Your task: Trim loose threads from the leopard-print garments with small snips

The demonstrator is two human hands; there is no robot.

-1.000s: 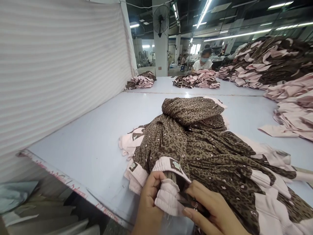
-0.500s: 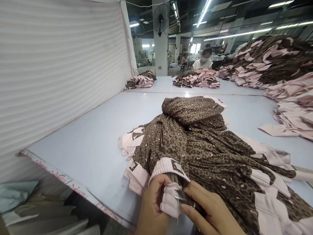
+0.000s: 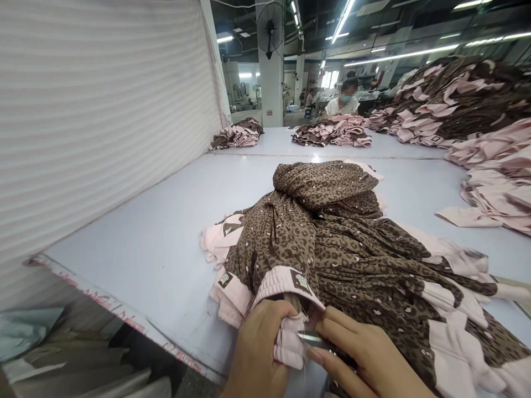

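Note:
Leopard-print garments [image 3: 286,226] with pink trim lie heaped before me. My left hand [image 3: 261,342] is closed on the pink waistband [image 3: 289,344] of the nearest one, whose upper edge carries a dark label [image 3: 299,280]. My right hand [image 3: 352,348] is wrapped round small metal snips [image 3: 309,336], their pointed blades beside the waistband's inner edge. Loose threads hang there. The handle of the snips is mostly hidden by my right fingers.
A white table [image 3: 166,232] carries small garment piles [image 3: 238,134] at the back and a large pile [image 3: 456,110] at the right. A masked person [image 3: 342,105] is beyond the table. A white curtain [image 3: 103,110] hangs at left; folded cloth [image 3: 83,365] lies below the edge.
My left hand has rolled over the waistband, with its fingers further round the cloth. The snips and my right hand have shifted slightly. The view has moved a little.

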